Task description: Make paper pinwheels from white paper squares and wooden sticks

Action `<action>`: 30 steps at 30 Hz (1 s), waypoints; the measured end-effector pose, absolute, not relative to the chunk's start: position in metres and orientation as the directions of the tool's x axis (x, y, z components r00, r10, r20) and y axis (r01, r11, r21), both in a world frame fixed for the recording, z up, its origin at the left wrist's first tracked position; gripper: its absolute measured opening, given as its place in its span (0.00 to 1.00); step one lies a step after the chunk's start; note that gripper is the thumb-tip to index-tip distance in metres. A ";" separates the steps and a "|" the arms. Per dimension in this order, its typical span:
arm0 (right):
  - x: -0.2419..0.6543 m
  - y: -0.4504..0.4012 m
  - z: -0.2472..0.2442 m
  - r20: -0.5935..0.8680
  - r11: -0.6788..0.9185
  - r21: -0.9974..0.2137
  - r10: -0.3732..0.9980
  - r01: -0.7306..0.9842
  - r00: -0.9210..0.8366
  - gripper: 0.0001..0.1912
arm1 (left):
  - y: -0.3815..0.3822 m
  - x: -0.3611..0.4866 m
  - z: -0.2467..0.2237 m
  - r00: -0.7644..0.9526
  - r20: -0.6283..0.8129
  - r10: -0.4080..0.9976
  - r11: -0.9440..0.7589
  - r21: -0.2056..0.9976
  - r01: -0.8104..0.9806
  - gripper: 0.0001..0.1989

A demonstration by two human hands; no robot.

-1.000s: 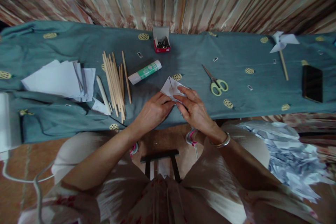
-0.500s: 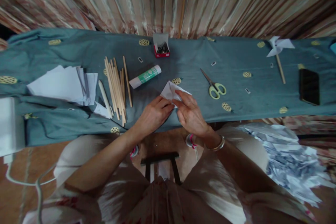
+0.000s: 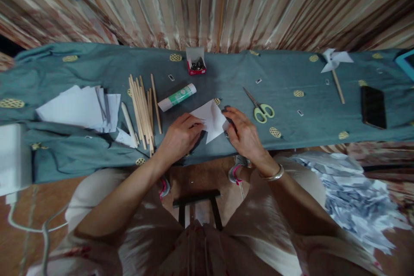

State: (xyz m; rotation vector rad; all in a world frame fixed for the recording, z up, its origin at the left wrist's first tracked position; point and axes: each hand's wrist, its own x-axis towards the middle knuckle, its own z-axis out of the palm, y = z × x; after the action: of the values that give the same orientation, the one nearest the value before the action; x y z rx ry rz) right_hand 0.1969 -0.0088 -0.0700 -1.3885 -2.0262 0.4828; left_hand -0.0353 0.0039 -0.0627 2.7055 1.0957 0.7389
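Observation:
A small sheet of white paper point(image 3: 212, 118), with slits or folds at its edges, lies between my two hands near the table's front edge. My left hand point(image 3: 184, 134) pinches its left side between thumb and fingers. At the right edge my right hand point(image 3: 245, 133) has its thumb and forefinger closed on the paper's corner. Just beyond the left hand lies a green and white glue stick point(image 3: 178, 96). Scissors with light green handles point(image 3: 263, 112) rest to the right of the paper, points facing away.
Left are wooden sticks point(image 3: 140, 110), a white pen point(image 3: 128, 123) and stacked white paper point(image 3: 76, 108). A red box of small metal pieces point(image 3: 196, 65) stands at the back. To the right lie a paper pinwheel point(image 3: 336, 61) and a phone point(image 3: 373, 107); paper scraps point(image 3: 359, 198) are heaped below.
The paper has turned and opened out flatter between my hands. My right hand has moved right to the paper's edge, and my left has drawn slightly left.

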 end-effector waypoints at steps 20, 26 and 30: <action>0.193 -0.023 -0.055 0.205 0.407 -0.666 0.905 0.625 -0.372 0.20 | -0.010 -0.024 -0.059 0.705 0.384 0.597 -0.790 0.125 0.600 0.09; 0.202 -0.020 -0.052 0.142 0.383 -0.720 0.897 0.579 -0.418 0.17 | -0.016 -0.025 -0.057 0.688 0.433 0.582 -0.797 0.137 0.588 0.10; 0.205 -0.018 -0.056 0.146 0.367 -0.795 0.888 0.482 -0.435 0.08 | -0.020 -0.027 -0.057 0.696 0.430 0.574 -0.807 0.152 0.571 0.10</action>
State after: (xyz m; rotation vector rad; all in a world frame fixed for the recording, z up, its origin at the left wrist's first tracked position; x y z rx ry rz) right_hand 0.2048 -0.0179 -0.0558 -1.1806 -2.0592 0.9221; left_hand -0.0270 -0.0201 -0.0571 2.8877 0.9748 0.7361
